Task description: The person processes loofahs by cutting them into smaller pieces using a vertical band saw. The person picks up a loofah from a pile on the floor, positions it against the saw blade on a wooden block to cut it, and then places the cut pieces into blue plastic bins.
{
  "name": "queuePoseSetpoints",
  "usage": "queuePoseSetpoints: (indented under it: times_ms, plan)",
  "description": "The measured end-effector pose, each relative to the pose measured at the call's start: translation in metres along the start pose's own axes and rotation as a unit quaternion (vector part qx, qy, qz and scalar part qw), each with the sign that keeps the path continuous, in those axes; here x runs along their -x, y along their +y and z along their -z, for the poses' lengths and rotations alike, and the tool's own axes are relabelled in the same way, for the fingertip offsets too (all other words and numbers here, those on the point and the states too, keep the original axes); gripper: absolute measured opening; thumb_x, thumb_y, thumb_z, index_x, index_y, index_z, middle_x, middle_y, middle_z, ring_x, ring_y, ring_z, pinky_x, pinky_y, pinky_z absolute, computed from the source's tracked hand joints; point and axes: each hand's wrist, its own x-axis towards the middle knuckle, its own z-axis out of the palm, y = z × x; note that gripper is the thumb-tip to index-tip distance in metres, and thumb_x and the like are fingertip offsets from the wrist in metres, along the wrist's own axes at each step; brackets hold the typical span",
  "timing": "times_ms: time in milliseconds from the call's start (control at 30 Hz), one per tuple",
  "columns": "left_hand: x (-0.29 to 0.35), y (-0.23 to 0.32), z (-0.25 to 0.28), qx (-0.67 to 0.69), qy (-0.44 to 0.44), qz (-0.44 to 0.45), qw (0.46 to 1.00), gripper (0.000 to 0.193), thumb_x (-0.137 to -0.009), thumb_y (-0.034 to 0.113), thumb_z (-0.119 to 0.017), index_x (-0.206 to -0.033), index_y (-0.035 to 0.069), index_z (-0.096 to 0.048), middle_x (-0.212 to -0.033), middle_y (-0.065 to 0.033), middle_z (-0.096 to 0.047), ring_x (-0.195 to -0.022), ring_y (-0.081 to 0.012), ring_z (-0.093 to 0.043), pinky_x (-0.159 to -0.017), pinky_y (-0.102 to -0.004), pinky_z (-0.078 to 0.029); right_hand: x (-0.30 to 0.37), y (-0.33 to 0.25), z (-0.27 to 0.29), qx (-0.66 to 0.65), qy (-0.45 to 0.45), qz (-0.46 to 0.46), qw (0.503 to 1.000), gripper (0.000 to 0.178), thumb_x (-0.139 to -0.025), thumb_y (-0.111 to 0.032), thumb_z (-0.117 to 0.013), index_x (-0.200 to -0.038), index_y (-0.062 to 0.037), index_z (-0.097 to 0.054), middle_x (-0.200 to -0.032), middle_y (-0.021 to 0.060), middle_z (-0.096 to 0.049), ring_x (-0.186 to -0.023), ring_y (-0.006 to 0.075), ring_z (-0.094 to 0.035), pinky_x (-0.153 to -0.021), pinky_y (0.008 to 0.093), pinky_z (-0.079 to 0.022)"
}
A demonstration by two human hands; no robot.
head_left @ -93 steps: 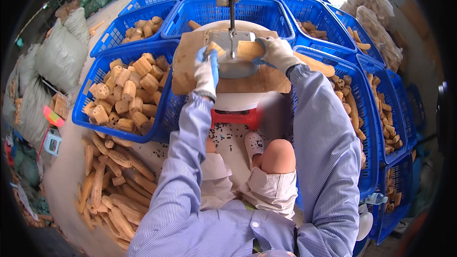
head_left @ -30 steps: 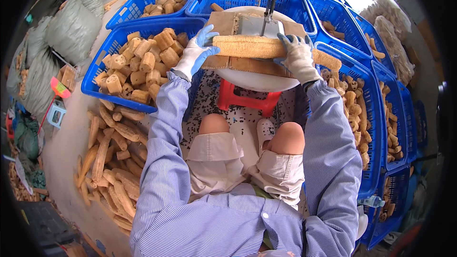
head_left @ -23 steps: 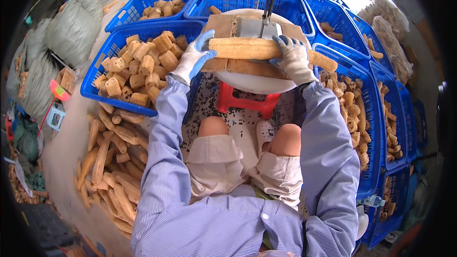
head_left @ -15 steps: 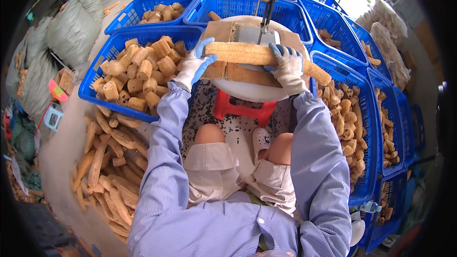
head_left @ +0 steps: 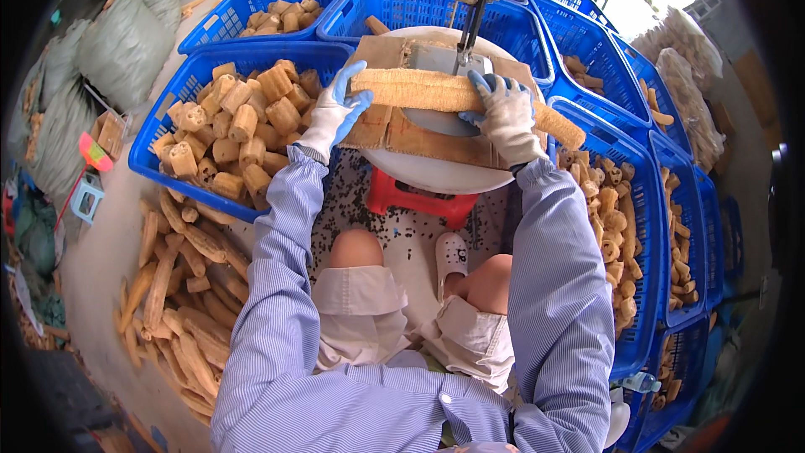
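A long tan dried loofah [head_left: 415, 90] lies crosswise in front of the machine's metal foot [head_left: 471, 38], over a cardboard-covered round white worktop [head_left: 402, 166]. Both my hands wear white gloves with blue fingers. My left hand [head_left: 335, 111] grips the loofah's left end between thumb and fingers. Farther right, my right hand [head_left: 506, 114] is closed over it from above, and the right end [head_left: 560, 127] sticks out past that hand, angled toward me. A grey oval area of the worktop shows just in front of the loofah.
A blue basket [head_left: 197, 197] of cut loofah pieces [head_left: 243, 123] stands left; whole loofahs [head_left: 189, 285] are heaped on the floor before it. More blue baskets [head_left: 646, 319] line the right and back. Under the worktop is a red stool [head_left: 419, 201]. Sacks [head_left: 126, 54] stand far left.
The loofah's left end has shifted slightly left and away from me with my left hand. More of the grey oval area shows before it. My right hand keeps its grip.
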Motion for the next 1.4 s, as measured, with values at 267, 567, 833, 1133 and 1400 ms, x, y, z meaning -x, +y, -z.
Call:
queuePoseSetpoints:
  times_ms: [267, 567, 833, 1133, 1400]
  plan:
    - [-0.024, 0.004, 0.007, 0.006, -0.023, 0.08, 0.997, 0.05, -0.095, 0.025, -0.069, -0.141, 0.014, -0.052, -0.13, -0.0056, -0.059, -0.108, -0.0126, -0.057, -0.095, -0.0268, -0.048, -0.04, -0.007, 0.033, 0.039, -0.194, -0.043, 0.979, 0.072, -0.08, -0.06, -0.073, -0.141, -0.0264, -0.055, -0.131, 0.0098, -0.056, -0.119, 0.0285, -0.059, -0.094, 0.0422, -0.051]
    - [-0.034, 0.009, 0.0, 0.012, 0.021, 0.125, 0.992, 0.047, -0.094, 0.025, -0.068, -0.139, 0.017, -0.056, -0.105, -0.0026, -0.062, -0.09, -0.0097, -0.059, -0.08, -0.0274, -0.054, -0.056, 0.004, 0.025, -0.011, -0.202, -0.054, 0.978, 0.064, -0.078, -0.054, -0.077, -0.133, -0.0235, -0.063, -0.127, 0.0073, -0.065, -0.117, 0.0267, -0.063, -0.096, 0.0407, -0.052]
    - [-0.045, 0.003, 0.002, -0.015, 0.029, 0.132, 0.991, 0.047, -0.093, 0.032, -0.068, -0.135, 0.014, -0.058, -0.115, -0.0109, -0.065, -0.096, -0.0175, -0.064, -0.077, -0.031, -0.056, -0.072, 0.013, 0.023, -0.077, -0.233, -0.081, 0.966, 0.069, -0.072, -0.057, -0.082, -0.125, -0.0152, -0.069, -0.117, 0.0107, -0.071, -0.112, 0.027, -0.066, -0.097, 0.0369, -0.052]
    - [-0.051, 0.012, -0.008, 0.017, 0.04, 0.19, 0.981, 0.042, -0.097, 0.031, -0.064, -0.135, 0.017, -0.056, -0.128, -0.0047, -0.06, -0.113, -0.0168, -0.059, -0.088, -0.0348, -0.054, -0.081, 0.028, 0.022, -0.158, -0.215, -0.066, 0.962, 0.062, -0.071, -0.055, -0.084, -0.116, -0.014, -0.074, -0.107, 0.0097, -0.074, -0.103, 0.0246, -0.069, -0.095, 0.034, -0.053]
    - [-0.048, 0.008, -0.006, 0.056, 0.114, 0.164, 0.978, 0.044, -0.095, 0.032, -0.067, -0.135, 0.017, -0.056, -0.13, -0.0062, -0.059, -0.114, -0.019, -0.059, -0.09, -0.0373, -0.054, -0.091, 0.021, 0.027, -0.177, -0.225, -0.118, 0.951, 0.068, -0.071, -0.042, -0.088, -0.131, -0.0188, -0.065, -0.12, 0.0083, -0.07, -0.109, 0.0256, -0.067, -0.099, 0.0333, -0.052]
